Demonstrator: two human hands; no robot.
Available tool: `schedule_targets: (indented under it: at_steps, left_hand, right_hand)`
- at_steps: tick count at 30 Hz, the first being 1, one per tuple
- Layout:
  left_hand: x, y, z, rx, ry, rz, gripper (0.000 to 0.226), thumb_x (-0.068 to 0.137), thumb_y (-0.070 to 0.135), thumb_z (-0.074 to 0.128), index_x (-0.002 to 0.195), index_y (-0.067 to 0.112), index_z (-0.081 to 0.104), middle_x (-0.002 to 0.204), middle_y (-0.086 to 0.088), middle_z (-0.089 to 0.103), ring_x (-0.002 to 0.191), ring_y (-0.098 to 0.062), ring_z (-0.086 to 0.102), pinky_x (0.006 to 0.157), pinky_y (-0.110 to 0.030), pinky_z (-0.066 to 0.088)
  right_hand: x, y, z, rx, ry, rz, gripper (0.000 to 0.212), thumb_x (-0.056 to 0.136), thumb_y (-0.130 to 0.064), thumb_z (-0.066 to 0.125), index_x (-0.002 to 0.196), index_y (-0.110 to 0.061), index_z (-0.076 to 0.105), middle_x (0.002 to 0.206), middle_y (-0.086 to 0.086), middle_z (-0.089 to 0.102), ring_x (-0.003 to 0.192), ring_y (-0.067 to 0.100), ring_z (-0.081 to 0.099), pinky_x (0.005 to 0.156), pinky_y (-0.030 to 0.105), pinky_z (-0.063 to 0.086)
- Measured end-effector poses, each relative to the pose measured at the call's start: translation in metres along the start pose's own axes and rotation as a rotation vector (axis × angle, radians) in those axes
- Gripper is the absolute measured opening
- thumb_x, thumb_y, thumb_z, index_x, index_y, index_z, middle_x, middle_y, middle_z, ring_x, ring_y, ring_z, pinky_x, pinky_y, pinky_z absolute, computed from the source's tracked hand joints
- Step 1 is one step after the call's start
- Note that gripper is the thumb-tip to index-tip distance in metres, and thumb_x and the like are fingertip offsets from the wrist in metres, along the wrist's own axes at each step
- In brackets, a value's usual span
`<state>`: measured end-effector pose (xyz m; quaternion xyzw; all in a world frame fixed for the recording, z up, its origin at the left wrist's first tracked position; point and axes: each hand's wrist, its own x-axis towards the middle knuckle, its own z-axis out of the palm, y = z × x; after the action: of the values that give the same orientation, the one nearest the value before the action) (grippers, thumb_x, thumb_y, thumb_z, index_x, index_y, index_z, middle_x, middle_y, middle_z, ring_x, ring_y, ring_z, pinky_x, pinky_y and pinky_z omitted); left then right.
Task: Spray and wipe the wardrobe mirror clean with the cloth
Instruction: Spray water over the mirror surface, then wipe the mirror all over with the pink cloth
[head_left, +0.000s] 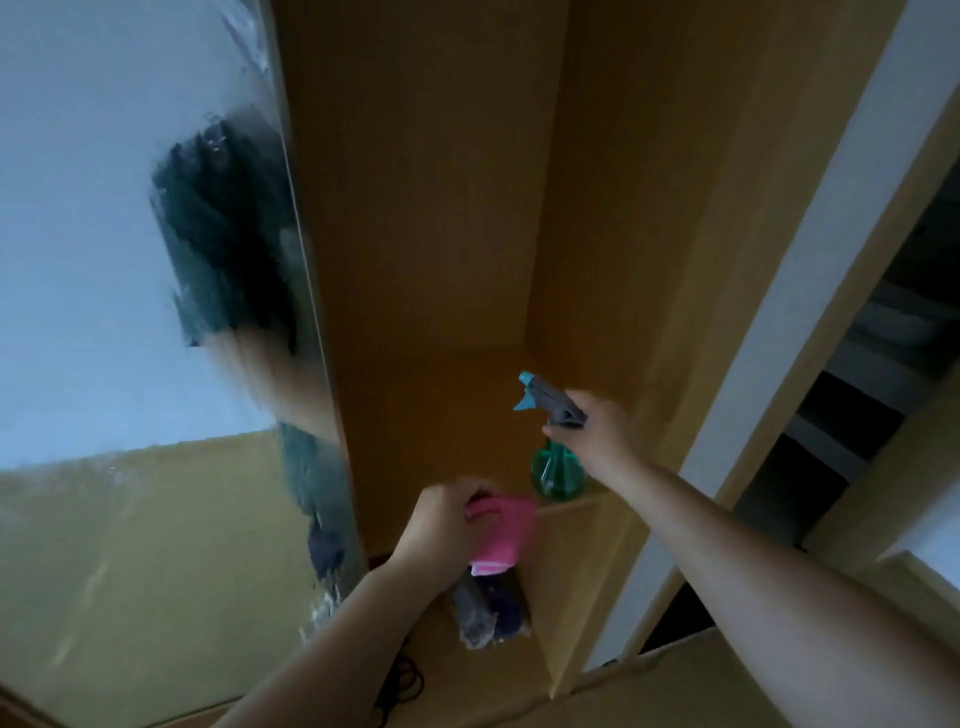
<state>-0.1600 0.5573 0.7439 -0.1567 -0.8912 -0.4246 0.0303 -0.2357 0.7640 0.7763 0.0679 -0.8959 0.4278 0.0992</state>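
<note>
Left hand (447, 525): we see its fingers curled tight round a pink cloth (501, 535), which hangs bunched below the fist, in front of the wardrobe shelf (441, 415) edge. Right hand (597, 434): fingers wrapped round the neck of the spray bottle (557, 475), just beneath its grey-and-teal trigger head, nozzle pointing left. We note the green bottle body at the front lip of the shelf; whether it rests on the wood or hangs just above it, we cannot tell. Wardrobe mirror (104, 260): on the panel at left, apart from both hands, surface smeared and streaked. Below the shelf lie rolled dark fabrics (488, 608), just under the cloth, and a black cord (402, 680).
</note>
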Motion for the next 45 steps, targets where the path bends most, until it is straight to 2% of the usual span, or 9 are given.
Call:
schedule_targets:
  at_steps: [5, 7, 13, 19, 26, 29, 36, 40, 45]
  left_hand:
    - [0.040, 0.005, 0.015, -0.020, 0.072, -0.165, 0.014, 0.092, 0.014, 0.058, 0.098, 0.026, 0.062, 0.081, 0.015, 0.059, 0.068, -0.002, 0.056, 0.053, -0.010, 0.037]
    - [0.048, 0.006, 0.020, -0.047, 0.116, -0.234, 0.018, 0.092, 0.015, 0.059, 0.095, 0.032, 0.059, 0.080, 0.015, 0.059, 0.064, -0.001, 0.055, 0.049, -0.009, 0.037]
    - [0.059, 0.001, 0.028, -0.011, 0.247, -0.413, 0.020, 0.090, 0.022, 0.061, 0.091, 0.042, 0.058, 0.088, 0.017, 0.060, 0.077, 0.000, 0.057, 0.054, -0.011, 0.041]
    - [0.060, -0.004, 0.023, -0.050, 0.339, -0.560, 0.020, 0.091, 0.018, 0.060, 0.097, 0.036, 0.060, 0.095, 0.013, 0.058, 0.082, -0.001, 0.055, 0.054, -0.010, 0.044]
    - [0.061, -0.006, 0.018, -0.097, 0.392, -0.590, 0.028, 0.090, 0.007, 0.056, 0.102, 0.032, 0.064, 0.101, 0.007, 0.062, 0.091, -0.012, 0.061, 0.060, -0.018, 0.053]
    - [0.060, -0.007, 0.020, -0.110, 0.402, -0.577, 0.026, 0.090, 0.016, 0.061, 0.090, 0.041, 0.061, 0.095, 0.013, 0.061, 0.084, -0.005, 0.060, 0.056, -0.012, 0.048]
    - [0.061, -0.010, 0.022, -0.087, 0.395, -0.579, 0.037, 0.089, 0.008, 0.060, 0.080, 0.044, 0.058, 0.089, 0.016, 0.060, 0.078, -0.002, 0.058, 0.049, -0.006, 0.042]
    - [0.062, -0.005, 0.021, -0.067, 0.387, -0.552, 0.032, 0.090, 0.011, 0.059, 0.087, 0.042, 0.058, 0.092, 0.013, 0.060, 0.083, -0.005, 0.058, 0.057, -0.014, 0.047]
    - [0.062, 0.016, 0.011, -0.007, 0.406, -0.486, 0.029, 0.090, 0.010, 0.059, 0.093, 0.039, 0.060, 0.090, 0.020, 0.057, 0.085, -0.003, 0.058, 0.063, -0.019, 0.052]
  right_hand:
    - [0.072, 0.026, 0.005, -0.027, -0.096, -0.098, 0.030, 0.084, -0.015, 0.073, 0.078, -0.034, 0.051, 0.074, -0.014, 0.055, 0.070, -0.002, 0.052, 0.058, 0.019, 0.036]
    - [0.095, 0.036, 0.011, 0.028, -0.123, -0.105, 0.029, 0.085, -0.012, 0.072, 0.091, -0.034, 0.055, 0.082, -0.017, 0.058, 0.075, -0.006, 0.053, 0.060, 0.014, 0.037]
    - [0.149, 0.052, 0.040, 0.072, -0.198, -0.065, 0.022, 0.087, -0.009, 0.069, 0.105, -0.020, 0.061, 0.093, 0.001, 0.065, 0.088, 0.020, 0.063, 0.079, 0.039, 0.054]
    - [0.171, 0.056, 0.065, 0.078, -0.256, -0.093, 0.021, 0.090, -0.007, 0.065, 0.110, -0.010, 0.062, 0.090, 0.002, 0.062, 0.085, 0.020, 0.061, 0.059, 0.020, 0.043]
    - [0.178, 0.059, 0.077, 0.080, -0.259, -0.083, 0.028, 0.091, -0.005, 0.064, 0.119, -0.006, 0.061, 0.100, 0.009, 0.065, 0.090, 0.024, 0.062, 0.059, 0.022, 0.041]
    - [0.181, 0.059, 0.079, 0.073, -0.254, -0.073, 0.031, 0.090, -0.006, 0.066, 0.120, -0.004, 0.060, 0.104, 0.015, 0.066, 0.094, 0.029, 0.063, 0.068, 0.029, 0.044]
    - [0.180, 0.067, 0.083, 0.075, -0.248, -0.067, 0.029, 0.088, -0.008, 0.068, 0.116, -0.006, 0.060, 0.091, 0.004, 0.060, 0.091, 0.028, 0.064, 0.063, 0.028, 0.044]
    - [0.179, 0.064, 0.076, 0.073, -0.250, -0.096, 0.048, 0.086, -0.017, 0.073, 0.129, -0.009, 0.054, 0.110, 0.007, 0.063, 0.102, 0.026, 0.063, 0.071, 0.027, 0.045]
    - [0.165, 0.042, 0.043, 0.047, -0.093, -0.169, 0.064, 0.089, -0.029, 0.069, 0.144, -0.018, 0.041, 0.144, 0.005, 0.041, 0.126, 0.024, 0.048, 0.088, 0.024, 0.040]
